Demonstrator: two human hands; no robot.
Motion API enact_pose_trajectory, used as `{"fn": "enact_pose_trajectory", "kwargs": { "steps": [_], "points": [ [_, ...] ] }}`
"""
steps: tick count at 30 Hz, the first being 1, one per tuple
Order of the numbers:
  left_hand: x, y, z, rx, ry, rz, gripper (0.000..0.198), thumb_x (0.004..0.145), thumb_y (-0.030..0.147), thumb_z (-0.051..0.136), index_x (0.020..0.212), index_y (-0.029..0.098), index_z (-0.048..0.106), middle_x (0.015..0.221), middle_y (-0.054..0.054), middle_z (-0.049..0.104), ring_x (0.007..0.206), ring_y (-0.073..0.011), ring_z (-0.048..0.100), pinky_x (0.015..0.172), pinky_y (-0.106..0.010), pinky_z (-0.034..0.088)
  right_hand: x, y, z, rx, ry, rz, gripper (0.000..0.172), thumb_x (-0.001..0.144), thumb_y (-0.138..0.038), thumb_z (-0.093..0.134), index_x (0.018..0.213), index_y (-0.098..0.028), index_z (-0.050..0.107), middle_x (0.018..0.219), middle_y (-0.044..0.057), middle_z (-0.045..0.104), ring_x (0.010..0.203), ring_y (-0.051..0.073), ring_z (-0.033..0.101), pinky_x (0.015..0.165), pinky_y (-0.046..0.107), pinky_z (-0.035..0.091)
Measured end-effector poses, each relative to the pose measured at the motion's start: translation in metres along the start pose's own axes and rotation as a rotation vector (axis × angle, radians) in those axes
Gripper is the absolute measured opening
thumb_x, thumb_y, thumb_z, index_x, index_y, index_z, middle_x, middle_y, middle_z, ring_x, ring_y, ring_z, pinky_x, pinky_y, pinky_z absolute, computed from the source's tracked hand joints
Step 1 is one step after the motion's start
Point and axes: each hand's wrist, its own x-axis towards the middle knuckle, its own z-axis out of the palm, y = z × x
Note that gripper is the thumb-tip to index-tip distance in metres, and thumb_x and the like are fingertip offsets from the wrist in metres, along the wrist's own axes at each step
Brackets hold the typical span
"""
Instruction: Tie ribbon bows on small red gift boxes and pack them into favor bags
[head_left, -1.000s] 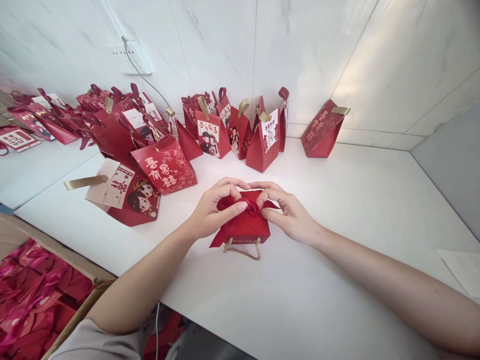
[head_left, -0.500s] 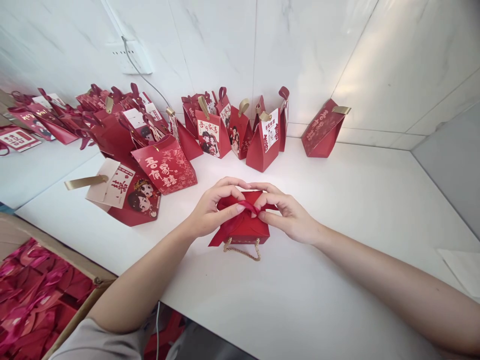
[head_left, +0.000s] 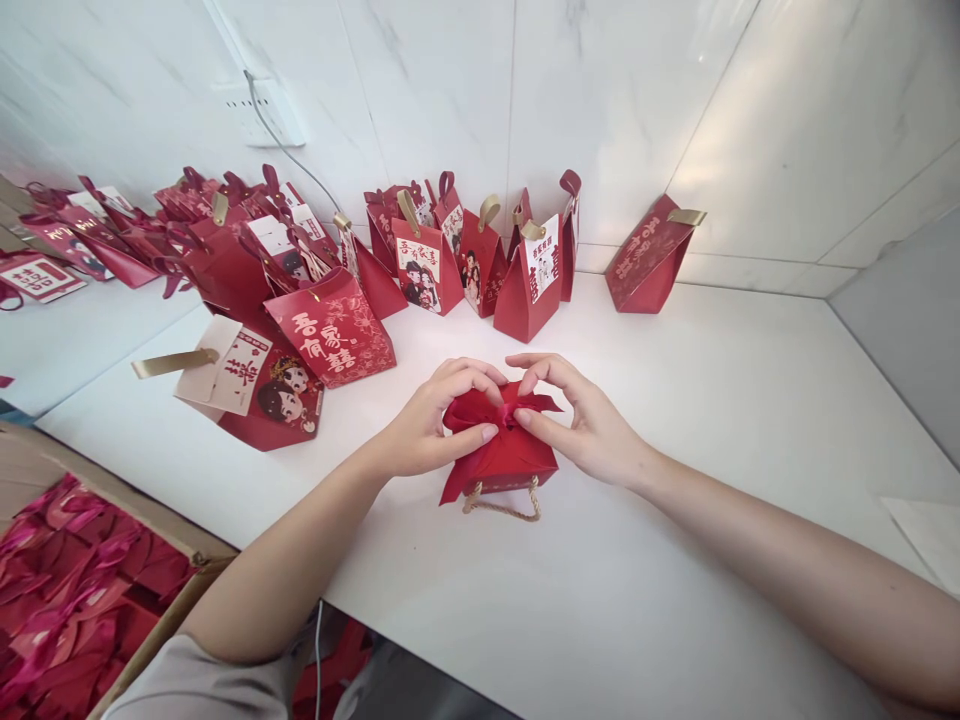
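Observation:
A small red gift box (head_left: 517, 458) with a twisted gold cord handle (head_left: 504, 510) sits on the white table in front of me. Across its top lies a red ribbon (head_left: 465, 472), knotted in the middle, with a tail hanging over the left side. My left hand (head_left: 442, 420) curls around the ribbon's left part, thumb and fingers at the knot. From the other side, my right hand (head_left: 581, 420) has its thumb at the knot and its forefinger bent over the ribbon. The fingers partly hide the bow.
Several red gift boxes (head_left: 529, 300) with ribbon loops stand along the tiled wall. Nearer, a printed box (head_left: 247, 385) leans at the left. A cardboard carton (head_left: 199, 560) at lower left holds many red ribboned boxes. A cable runs from the wall socket (head_left: 266, 115).
The red box has shifted slightly right and nearer to me. My right forefinger has lifted from my left fingertips, and the hands are a little farther apart, with more of the knot showing.

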Motion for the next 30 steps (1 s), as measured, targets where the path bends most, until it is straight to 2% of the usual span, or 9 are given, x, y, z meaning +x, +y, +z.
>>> {"fn": "enact_pose_trajectory", "kwargs": {
  "steps": [6,10,12,16,21,30],
  "points": [
    [0.001,0.001,-0.001,0.105,0.070,-0.009,0.007,0.086,0.023,0.063,0.090,0.020,0.059,0.105,-0.006,0.057,0.102,-0.0203,0.054,0.095,-0.038,0.044,-0.001,-0.009,-0.007,-0.297,0.008,-0.095,0.015,0.080,-0.017,0.058,0.090,-0.024,0.050,0.127,0.009,0.056,0.125,0.027,0.049,0.100,0.044,0.041],
    [0.001,0.003,-0.001,0.141,0.078,-0.040,0.005,0.086,0.023,0.062,0.086,0.019,0.060,0.099,-0.006,0.055,0.096,-0.0195,0.053,0.091,-0.036,0.044,0.001,-0.009,-0.013,-0.371,0.088,-0.083,0.018,0.077,-0.012,0.051,0.090,-0.024,0.051,0.105,0.006,0.058,0.102,0.025,0.055,0.088,0.041,0.045],
    [0.001,0.003,-0.001,0.144,0.080,-0.044,0.005,0.086,0.024,0.062,0.085,0.019,0.060,0.098,-0.006,0.055,0.096,-0.0194,0.053,0.091,-0.035,0.044,0.002,-0.009,-0.014,-0.402,0.117,-0.053,0.014,0.078,-0.013,0.051,0.087,-0.023,0.052,0.094,0.005,0.057,0.090,0.023,0.055,0.081,0.038,0.045],
    [0.001,0.004,0.000,0.150,0.083,-0.051,0.004,0.085,0.023,0.062,0.085,0.019,0.060,0.097,-0.006,0.055,0.095,-0.0198,0.053,0.090,-0.036,0.045,0.003,-0.011,-0.013,-0.429,0.054,0.006,0.006,0.083,-0.019,0.053,0.077,-0.023,0.053,0.083,0.003,0.058,0.078,0.020,0.055,0.071,0.034,0.043],
    [0.001,0.004,0.000,0.152,0.078,-0.050,0.004,0.085,0.022,0.062,0.086,0.019,0.060,0.098,-0.006,0.055,0.096,-0.0199,0.054,0.091,-0.036,0.045,0.003,-0.011,-0.012,-0.421,0.073,0.057,0.009,0.084,-0.019,0.053,0.076,-0.022,0.057,0.081,0.002,0.061,0.067,0.016,0.052,0.062,0.031,0.041],
    [0.000,0.004,0.001,0.140,0.072,-0.051,0.004,0.086,0.022,0.062,0.087,0.019,0.059,0.099,-0.006,0.055,0.096,-0.0191,0.054,0.091,-0.035,0.045,0.003,-0.012,-0.012,-0.381,0.086,0.064,0.009,0.085,-0.023,0.057,0.079,-0.022,0.064,0.083,0.001,0.065,0.061,0.013,0.050,0.061,0.031,0.044]
  ]
}}
